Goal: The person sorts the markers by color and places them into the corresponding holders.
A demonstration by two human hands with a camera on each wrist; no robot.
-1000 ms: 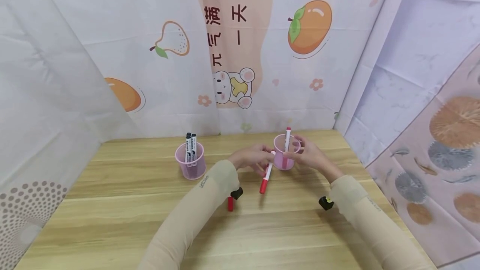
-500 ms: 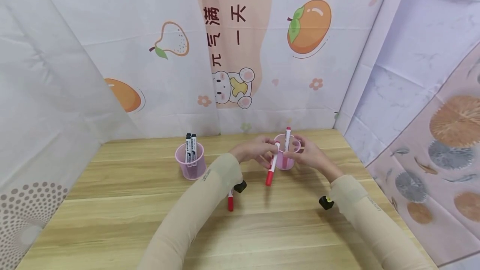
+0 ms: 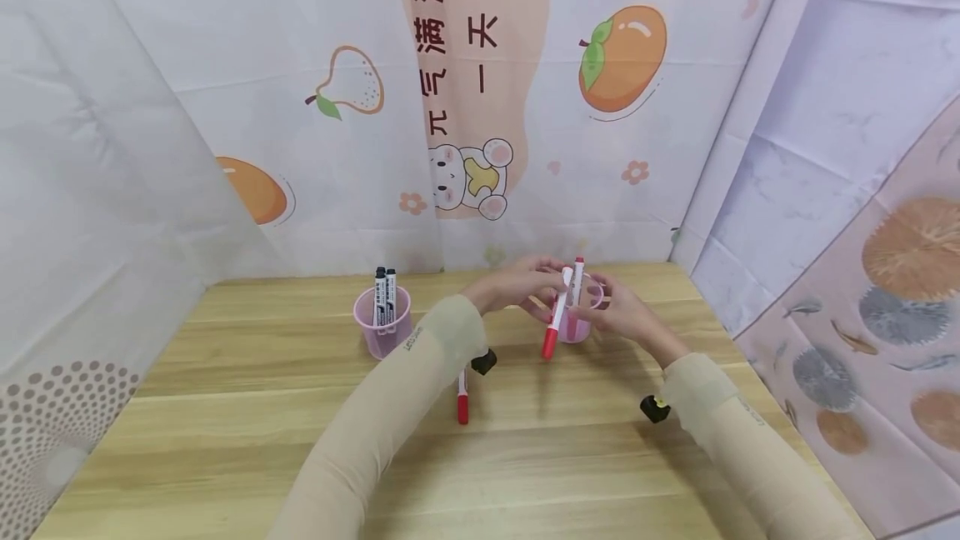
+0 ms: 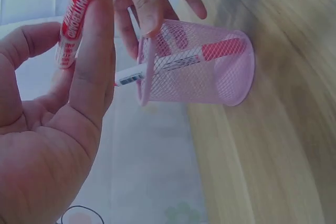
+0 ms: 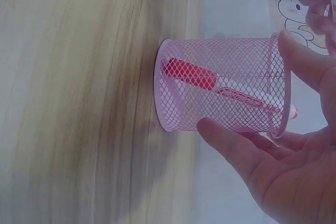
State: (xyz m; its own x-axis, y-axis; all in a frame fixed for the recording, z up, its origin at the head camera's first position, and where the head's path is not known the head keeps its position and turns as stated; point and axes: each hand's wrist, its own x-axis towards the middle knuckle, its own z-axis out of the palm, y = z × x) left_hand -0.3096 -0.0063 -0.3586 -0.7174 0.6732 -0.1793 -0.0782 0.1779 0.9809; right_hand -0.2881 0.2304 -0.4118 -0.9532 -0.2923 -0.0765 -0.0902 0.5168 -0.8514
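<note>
My left hand (image 3: 525,283) pinches a red-and-white whiteboard marker (image 4: 79,14) between thumb and fingers. The marker is held slantwise, its red cap low, in front of a pink mesh pen cup (image 3: 576,332). That cup stands on the table, and my right hand (image 3: 628,319) grips it, with one finger or thumb at the rim and another against the side in the right wrist view. Inside leans one red marker (image 5: 191,73), red cap down. Another red marker (image 3: 462,407) lies on the table, partly hidden by my left sleeve.
A second pink mesh cup (image 3: 384,342) with several black-capped markers (image 3: 380,297) stands on the left of the wooden table (image 3: 247,407). A printed curtain (image 3: 510,223) hangs behind the table's back edge. Small black wrist cameras (image 3: 656,408) hang under both cuffs.
My left hand has lifted the marker and carried it up and to the right, closer to the cup's rim. My right hand stays on the cup.
</note>
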